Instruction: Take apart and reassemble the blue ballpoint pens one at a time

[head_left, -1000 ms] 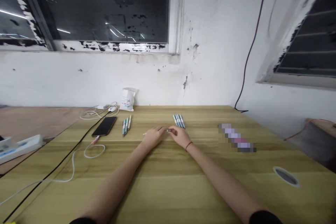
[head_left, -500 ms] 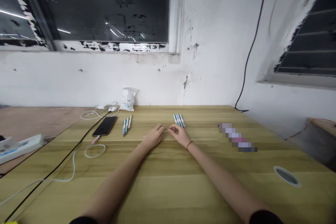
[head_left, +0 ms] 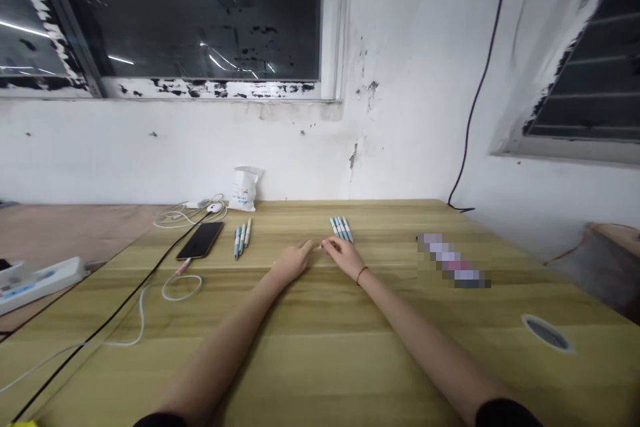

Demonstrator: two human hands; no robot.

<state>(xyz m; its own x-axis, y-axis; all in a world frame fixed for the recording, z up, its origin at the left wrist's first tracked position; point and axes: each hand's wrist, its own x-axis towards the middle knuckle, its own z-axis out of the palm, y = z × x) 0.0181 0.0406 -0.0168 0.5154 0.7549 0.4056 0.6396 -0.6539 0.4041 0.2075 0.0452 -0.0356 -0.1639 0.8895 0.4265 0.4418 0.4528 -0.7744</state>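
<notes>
My left hand [head_left: 294, 260] rests low over the middle of the table, fingers closed on a slim pale pen-like thing [head_left: 318, 247] that shows in the gap between my hands. Opposite it, my right hand [head_left: 345, 257] pinches the other end, a red cord round its wrist. Most of the held thing is hidden by my fingers. Just beyond my right hand, several blue-and-white pens [head_left: 341, 229] lie side by side. To the left of my left hand is a group of three pens [head_left: 243, 239], blue, teal and cream.
A phone [head_left: 200, 241] lies at the left with a white charging cable [head_left: 141, 320] and a black cable [head_left: 125, 317]. A white packet [head_left: 244, 189] stands by the wall. At the right are a blurred-out long object [head_left: 453, 261] and a round table grommet [head_left: 547, 333].
My right hand has shifted very slightly to the right, and a little more of the pale thing shows between my hands. Everything else lies as before.
</notes>
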